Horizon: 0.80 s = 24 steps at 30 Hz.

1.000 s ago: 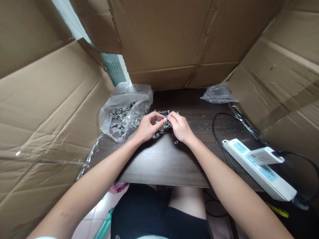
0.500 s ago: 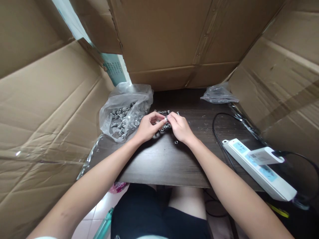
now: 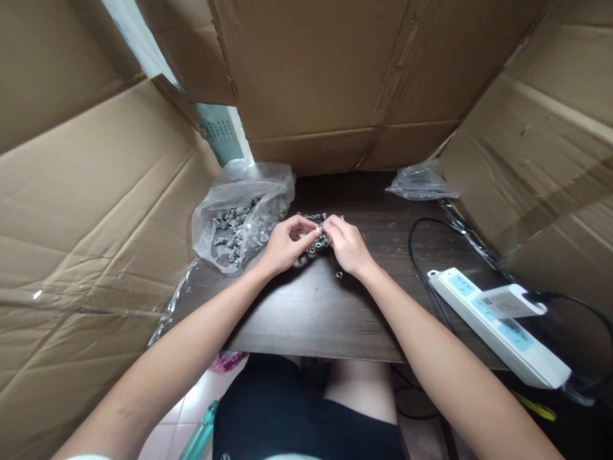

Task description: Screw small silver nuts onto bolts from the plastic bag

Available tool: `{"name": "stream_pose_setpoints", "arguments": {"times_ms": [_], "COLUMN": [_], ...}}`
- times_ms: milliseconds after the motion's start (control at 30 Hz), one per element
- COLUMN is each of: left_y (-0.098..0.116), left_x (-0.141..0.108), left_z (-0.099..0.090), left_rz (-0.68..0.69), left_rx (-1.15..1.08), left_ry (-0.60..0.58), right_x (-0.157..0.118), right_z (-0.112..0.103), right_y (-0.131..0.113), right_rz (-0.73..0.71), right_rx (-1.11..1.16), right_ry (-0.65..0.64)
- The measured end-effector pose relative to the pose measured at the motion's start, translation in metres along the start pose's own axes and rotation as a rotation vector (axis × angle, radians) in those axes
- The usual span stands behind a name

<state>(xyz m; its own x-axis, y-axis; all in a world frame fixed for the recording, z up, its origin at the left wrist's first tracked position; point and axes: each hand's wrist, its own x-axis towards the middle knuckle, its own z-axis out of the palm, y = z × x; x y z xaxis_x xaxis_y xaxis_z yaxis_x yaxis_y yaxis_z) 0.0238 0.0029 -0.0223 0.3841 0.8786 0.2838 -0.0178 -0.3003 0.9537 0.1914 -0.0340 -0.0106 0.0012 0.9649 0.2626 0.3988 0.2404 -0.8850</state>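
Observation:
My left hand [image 3: 287,243] and my right hand [image 3: 348,244] meet over the dark table [image 3: 316,319], fingertips pinched on one small metal piece [image 3: 320,228] between them. Its exact shape is too small to tell. Beneath and behind the fingers lie several small metal nuts and screws, partly hidden by the hands. A single nut [image 3: 340,275] sits apart, just below my right hand. Left of my left hand, an open clear plastic bag [image 3: 204,220] holds many metal screws [image 3: 234,223].
Cardboard walls [image 3: 335,76] stand at the back and both sides. A flat plastic bag [image 3: 421,182] lies at the back right. At the right are a white power strip [image 3: 502,338] with a plugged-in adapter [image 3: 512,300] and a black cable [image 3: 416,255].
Both hands stay at nearly the same place; the right fingertips have shifted slightly around the small metal piece, which shows a little more. The view has moved very slightly.

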Motion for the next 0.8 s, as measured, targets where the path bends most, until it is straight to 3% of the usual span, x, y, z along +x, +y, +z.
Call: {"name": "stream_pose_setpoints", "arguments": {"times_ms": [800], "left_y": [-0.0003], "left_x": [-0.0011], "left_z": [0.0001], "left_rz": [0.005], "left_rx": [0.017], "left_ry": [0.002], "right_x": [0.0004], "right_z": [-0.0017], "right_y": [-0.0048], "right_rz": [-0.021], "right_rx": [-0.071], "right_ry": [-0.028]}}
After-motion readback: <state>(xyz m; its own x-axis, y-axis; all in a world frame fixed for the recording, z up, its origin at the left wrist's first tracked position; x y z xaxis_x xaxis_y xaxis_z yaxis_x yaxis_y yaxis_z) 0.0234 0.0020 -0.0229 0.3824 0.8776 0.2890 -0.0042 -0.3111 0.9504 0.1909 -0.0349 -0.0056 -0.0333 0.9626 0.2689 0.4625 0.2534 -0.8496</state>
